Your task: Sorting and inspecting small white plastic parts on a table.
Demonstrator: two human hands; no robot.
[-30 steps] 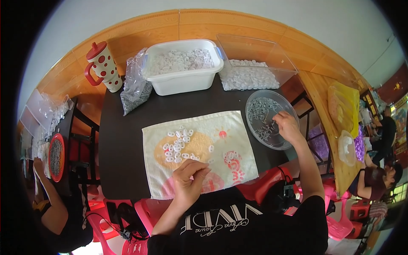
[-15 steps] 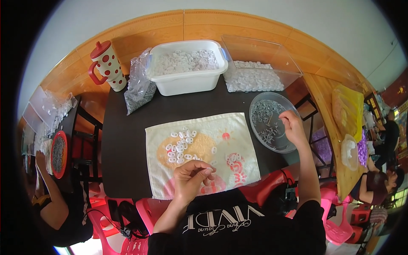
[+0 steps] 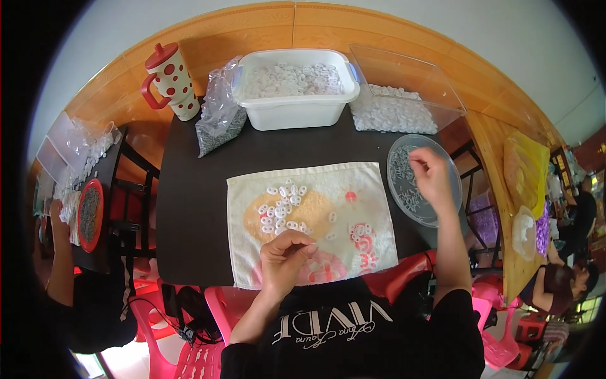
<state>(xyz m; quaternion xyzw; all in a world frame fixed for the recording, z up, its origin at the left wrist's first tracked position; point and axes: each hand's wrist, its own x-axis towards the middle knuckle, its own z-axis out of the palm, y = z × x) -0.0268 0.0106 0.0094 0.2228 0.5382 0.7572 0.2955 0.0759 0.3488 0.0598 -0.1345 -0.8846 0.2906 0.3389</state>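
My left hand (image 3: 284, 260) is closed in a pinch above the near edge of a pale printed towel (image 3: 369, 189). At its fingertips is a small white plastic piece, mostly hidden by the fingers. Beyond that hand, a cluster of white oval two-holed pieces (image 3: 279, 211) lies on the towel, and several more (image 3: 362, 231) lie farther right. My right hand (image 3: 434, 180) reaches over a round clear bowl (image 3: 442, 218) of small grey screws (image 3: 404, 180). Its thumb and fingers are pinched together; what they hold, if anything, is too small to make out.
At the back stand a white tub (image 3: 297, 115) of white pieces, a bag of grey screws (image 3: 221, 129), a spotted tumbler (image 3: 173, 85) and a clear box of white pieces (image 3: 394, 114). Another person's arm (image 3: 60, 262) is at the left table, near a red tray (image 3: 98, 237).
The view has shifted, so the table items sit farther right and slightly higher. My right hand is farther over the screws, its fingers drawn together. My left hand keeps its pinch.
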